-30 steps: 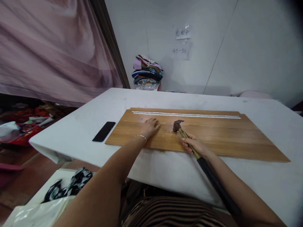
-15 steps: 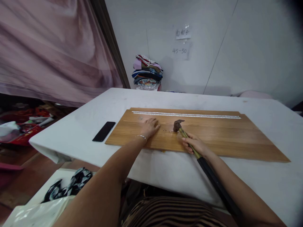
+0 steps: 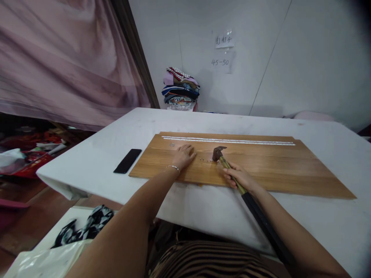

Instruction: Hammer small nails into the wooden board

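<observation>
A claw hammer (image 3: 239, 187) with a rusty head and a black grip is in my right hand (image 3: 238, 175), whose fingers wrap round the handle close below the head. The hammer head is low over a brown wooden board (image 3: 269, 162), beside a short row of nails (image 3: 205, 160); whether it touches one I cannot tell. My left hand (image 3: 184, 155) lies flat on the board, left of that row, with fingers stretched out and a bracelet at the wrist. Several loose nails (image 3: 172, 144) lie just beyond it. White measuring strips (image 3: 228, 140) run along the board's far side.
The board lies on a table with a white cover (image 3: 95, 150). A black phone (image 3: 128, 161) is left of the board. Folded clothes (image 3: 181, 88) are stacked by the wall behind. A patterned cloth (image 3: 87, 227) lies on a lower surface at the near left.
</observation>
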Available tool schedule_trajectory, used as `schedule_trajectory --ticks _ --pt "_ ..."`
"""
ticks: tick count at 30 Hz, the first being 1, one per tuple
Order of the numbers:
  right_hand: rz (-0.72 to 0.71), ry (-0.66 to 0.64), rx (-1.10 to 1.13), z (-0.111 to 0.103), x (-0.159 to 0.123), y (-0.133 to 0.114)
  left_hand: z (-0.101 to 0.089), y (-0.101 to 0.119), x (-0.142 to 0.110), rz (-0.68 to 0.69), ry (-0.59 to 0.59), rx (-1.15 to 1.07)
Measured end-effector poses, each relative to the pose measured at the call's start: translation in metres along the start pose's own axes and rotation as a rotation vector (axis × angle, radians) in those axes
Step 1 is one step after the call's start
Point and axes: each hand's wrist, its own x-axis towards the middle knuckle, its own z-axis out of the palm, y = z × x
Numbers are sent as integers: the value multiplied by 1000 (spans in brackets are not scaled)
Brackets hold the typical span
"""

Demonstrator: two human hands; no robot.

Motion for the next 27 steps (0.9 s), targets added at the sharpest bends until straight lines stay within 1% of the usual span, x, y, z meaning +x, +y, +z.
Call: schedule_trajectory --ticks 7,12,27 --pt "7 -10 -18 3 -1 -3 3 -3 0 7 8 3" --pt "26 -5 9 3 -1 -7 5 -4 0 9 9 19" --pt "-4 2 -13 5 -4 -7 3 -3 1 9 3 16"
